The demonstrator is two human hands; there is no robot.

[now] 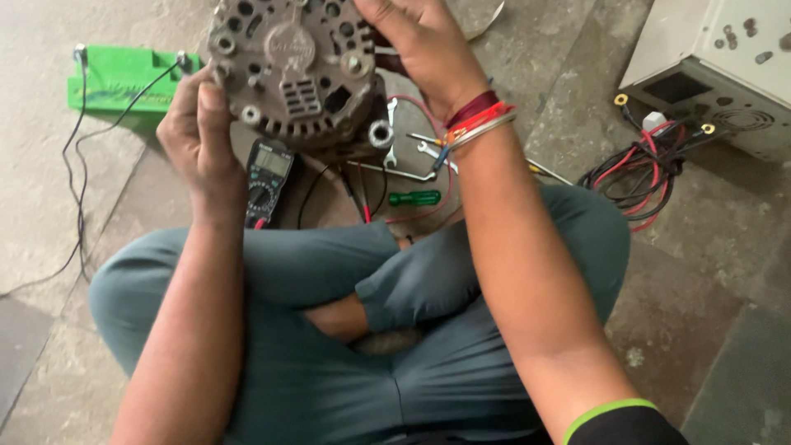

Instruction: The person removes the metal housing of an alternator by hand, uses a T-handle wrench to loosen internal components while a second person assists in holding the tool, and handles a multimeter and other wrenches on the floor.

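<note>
A person sits cross-legged on a rough concrete floor (pixel 725 272), grey-green trousers creased at the knees, and holds a grey cast-metal alternator (pixel 297 70) up over the lap. The alternator's round housing is dull and grimy, pierced with oval and slotted vents, with bolt heads and a bored mounting lug along its rim. The left hand (pixel 198 136) grips the housing's left edge, fingers curled behind the casing and thumb pressed flat against the front rim. The right hand (pixel 420 45) comes over the upper right of the housing, fingers closed down on its top; the tips run out of the picture, so exactly what they pinch cannot be told. Red thread and thin bangles circle the right wrist.

On the floor just beyond the knees lies a dark digital multimeter (pixel 268 177) with a grey screen and round dial, its thin red and black leads (pixel 367 202) looping beside it. Near them rest bright steel spanners (pixel 428 152) and a screwdriver with a glossy green handle (pixel 414 198). To the upper left stands a green plastic battery (pixel 124 78), black wires (pixel 78 165) trailing from its terminals. At the upper right sits a cream metal box (pixel 725 66), stained and vented, with a tangle of red and black cables (pixel 643 169) ending in ring lugs.
</note>
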